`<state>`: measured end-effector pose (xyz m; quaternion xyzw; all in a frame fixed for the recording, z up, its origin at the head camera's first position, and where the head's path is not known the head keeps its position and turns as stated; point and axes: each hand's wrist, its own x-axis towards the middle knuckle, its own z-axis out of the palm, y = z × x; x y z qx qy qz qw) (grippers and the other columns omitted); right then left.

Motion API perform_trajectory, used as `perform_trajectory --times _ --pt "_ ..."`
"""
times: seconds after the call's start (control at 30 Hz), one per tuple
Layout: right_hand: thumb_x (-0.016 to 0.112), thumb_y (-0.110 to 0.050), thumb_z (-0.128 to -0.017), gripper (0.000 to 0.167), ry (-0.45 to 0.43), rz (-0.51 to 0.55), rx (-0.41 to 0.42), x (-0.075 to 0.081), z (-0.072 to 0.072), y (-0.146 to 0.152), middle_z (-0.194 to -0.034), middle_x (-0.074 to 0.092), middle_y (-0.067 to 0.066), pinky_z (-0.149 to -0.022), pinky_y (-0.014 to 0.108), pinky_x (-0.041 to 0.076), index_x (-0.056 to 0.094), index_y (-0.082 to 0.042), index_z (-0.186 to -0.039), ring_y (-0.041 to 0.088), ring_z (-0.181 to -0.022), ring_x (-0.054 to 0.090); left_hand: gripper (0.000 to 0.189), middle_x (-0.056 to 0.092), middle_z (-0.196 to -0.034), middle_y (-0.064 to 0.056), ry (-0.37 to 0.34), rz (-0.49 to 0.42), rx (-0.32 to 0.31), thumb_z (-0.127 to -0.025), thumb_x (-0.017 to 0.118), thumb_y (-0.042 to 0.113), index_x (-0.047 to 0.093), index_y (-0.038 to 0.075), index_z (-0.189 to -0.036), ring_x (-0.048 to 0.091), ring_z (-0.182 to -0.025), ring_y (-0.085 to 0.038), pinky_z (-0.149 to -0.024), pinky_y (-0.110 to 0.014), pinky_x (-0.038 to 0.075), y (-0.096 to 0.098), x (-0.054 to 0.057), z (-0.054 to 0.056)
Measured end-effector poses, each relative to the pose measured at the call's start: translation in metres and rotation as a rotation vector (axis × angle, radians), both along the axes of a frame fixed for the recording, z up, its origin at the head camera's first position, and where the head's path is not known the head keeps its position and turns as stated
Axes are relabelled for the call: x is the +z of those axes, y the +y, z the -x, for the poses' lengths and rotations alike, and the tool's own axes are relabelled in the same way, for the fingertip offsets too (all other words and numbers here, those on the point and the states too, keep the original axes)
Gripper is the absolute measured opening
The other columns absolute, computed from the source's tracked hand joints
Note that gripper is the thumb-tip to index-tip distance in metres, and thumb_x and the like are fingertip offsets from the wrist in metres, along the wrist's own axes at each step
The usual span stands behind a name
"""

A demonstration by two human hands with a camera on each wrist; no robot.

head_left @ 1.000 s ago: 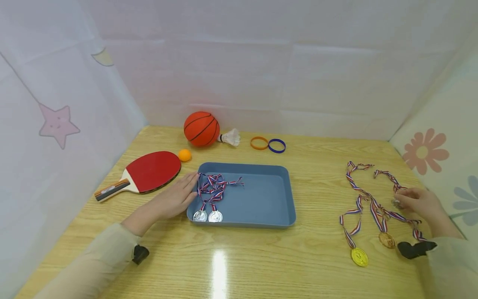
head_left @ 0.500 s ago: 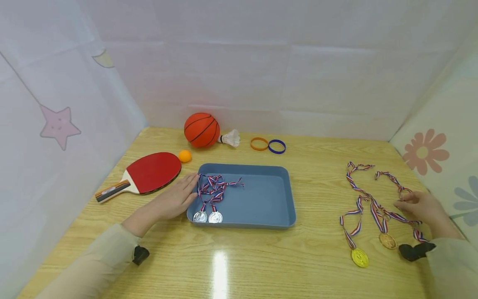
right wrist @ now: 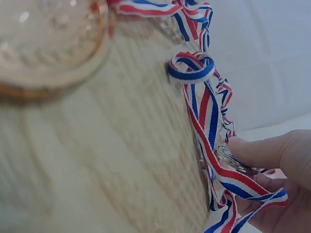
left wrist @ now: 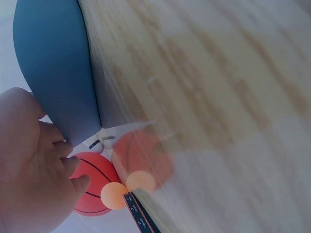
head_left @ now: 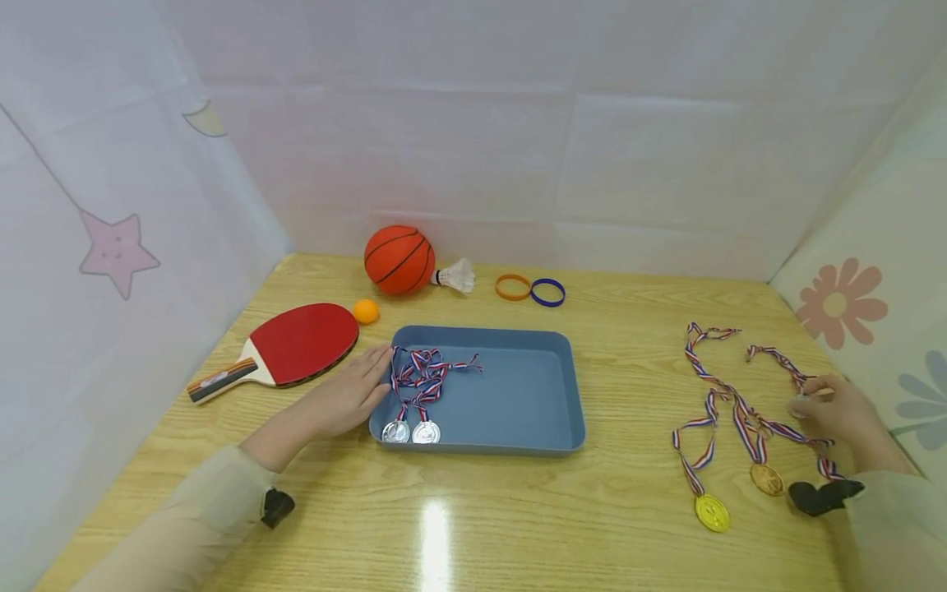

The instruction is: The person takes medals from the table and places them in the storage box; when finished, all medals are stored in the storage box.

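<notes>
My left hand (head_left: 353,393) lies with straight fingers against the left wall of a blue-grey tray (head_left: 510,399). Inside the tray, at its left side, are a silver medal (head_left: 395,432) and another silver medal (head_left: 426,432), their striped ribbons bunched above them. Over at the far right, my right hand (head_left: 838,409) pinches a silver medal (right wrist: 232,158) between thumb and fingers; its red, white and blue ribbon trails away on the table. Left of that hand lie a bronze medal (head_left: 766,479) and, closer to me, a gold medal (head_left: 712,512), with tangled ribbons.
A red table tennis bat (head_left: 305,344) and an orange ball (head_left: 366,312) are left of the tray. Behind it stand a small basketball (head_left: 399,260), a shuttlecock (head_left: 456,276), an orange wristband (head_left: 513,287) and a blue wristband (head_left: 547,292). White sheets enclose the table's back and sides.
The medal in my right hand has turned and shifted slightly right, its ribbon drawn along with it. My left hand has stayed at the tray.
</notes>
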<state>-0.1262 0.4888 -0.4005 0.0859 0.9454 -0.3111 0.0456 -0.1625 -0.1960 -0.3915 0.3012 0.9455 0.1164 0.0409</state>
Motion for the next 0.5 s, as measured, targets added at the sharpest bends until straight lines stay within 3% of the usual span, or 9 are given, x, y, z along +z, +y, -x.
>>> perform_trajectory --times 0.27,0.3,0.4,0.5 --pt "0.054 -0.023 -0.093 0.03 0.166 0.007 -0.069 0.003 -0.002 -0.003 -0.091 0.06 0.03 -0.05 0.032 0.046 0.051 0.006 -0.103 0.012 -0.06 0.056 0.059 0.016 -0.149 -0.02 -0.005 0.0 0.001 -0.099 0.04 0.024 0.018 -0.006 -0.144 0.012 -0.135 -0.038 -0.107 -0.049 0.017 0.0 0.0 0.0" --pt "0.053 -0.025 -0.093 0.031 0.179 0.023 -0.079 -0.003 0.001 0.005 -0.095 0.06 0.03 -0.05 0.032 0.047 0.051 0.003 -0.105 0.01 -0.06 0.057 0.059 0.016 -0.149 -0.02 -0.007 0.0 0.001 -0.099 0.04 0.024 0.018 -0.006 -0.144 0.013 -0.135 -0.038 -0.107 -0.049 0.017 0.0 0.0 0.0" --pt "0.055 -0.031 -0.092 0.022 0.21 0.134 -0.102 -0.024 0.016 0.035 -0.091 0.065 0.006 -0.052 0.027 0.049 0.057 -0.014 -0.105 0.004 -0.063 0.057 0.059 0.016 -0.149 -0.02 -0.007 0.0 0.002 -0.098 0.04 0.024 0.018 -0.006 -0.144 0.013 -0.135 -0.038 -0.107 -0.049 0.017 0.0 0.001 0.0" --pt "0.056 -0.033 -0.091 0.022 0.236 0.297 -0.117 -0.037 0.03 0.062 -0.089 0.06 -0.016 -0.055 0.023 0.05 0.056 -0.025 -0.112 0.001 -0.069 0.057 0.058 0.016 -0.149 -0.021 -0.002 -0.003 -0.001 -0.098 0.04 0.024 0.018 -0.007 -0.143 0.013 -0.135 -0.038 -0.107 -0.049 0.017 0.0 0.001 0.0"
